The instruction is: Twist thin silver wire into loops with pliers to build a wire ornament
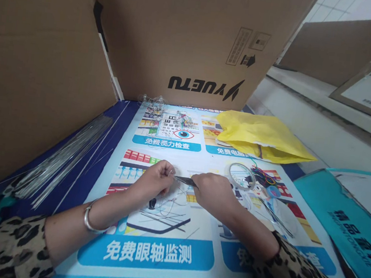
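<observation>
Near the middle of the printed mat (145,255), my left hand (158,181) pinches a thin wire loop (172,172) between thumb and fingertips. Facing it, my right hand (214,192) is closed round a dark pointed tool (185,181), whose tip points left and reaches the wire at my left fingertips. Whether the tip touches the wire is too small to tell. The tool's handle is hidden in my palm. Fine curled wire hangs below my hands, above several short dark strips (162,223) on the mat.
A bundle of straight wires (65,161) lies left. Tangled wire (184,121) is at the back. A tape roll (242,176), coloured cords (265,175) and a yellow bag (262,136) lie right, with a teal package (350,220) beyond. Cardboard (184,36) stands behind.
</observation>
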### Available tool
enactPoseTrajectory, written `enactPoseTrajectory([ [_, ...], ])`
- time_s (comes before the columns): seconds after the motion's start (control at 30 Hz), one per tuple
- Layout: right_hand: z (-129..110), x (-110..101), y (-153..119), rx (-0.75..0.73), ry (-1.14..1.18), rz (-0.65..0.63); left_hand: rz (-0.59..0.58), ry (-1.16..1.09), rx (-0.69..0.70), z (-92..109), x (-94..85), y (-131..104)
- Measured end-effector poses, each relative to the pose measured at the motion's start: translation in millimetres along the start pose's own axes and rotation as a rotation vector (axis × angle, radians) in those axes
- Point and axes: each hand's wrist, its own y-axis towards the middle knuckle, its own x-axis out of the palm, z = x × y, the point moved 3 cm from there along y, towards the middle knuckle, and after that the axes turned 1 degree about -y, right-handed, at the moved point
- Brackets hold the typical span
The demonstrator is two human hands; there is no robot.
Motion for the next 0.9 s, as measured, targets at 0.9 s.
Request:
enactPoseTrajectory([
  [0.9, 23.5, -4.3, -2.1, -0.093, -0.098, 0.182, -0.056, -0.049, 0.016, -3.7, -6.5, 5.6],
])
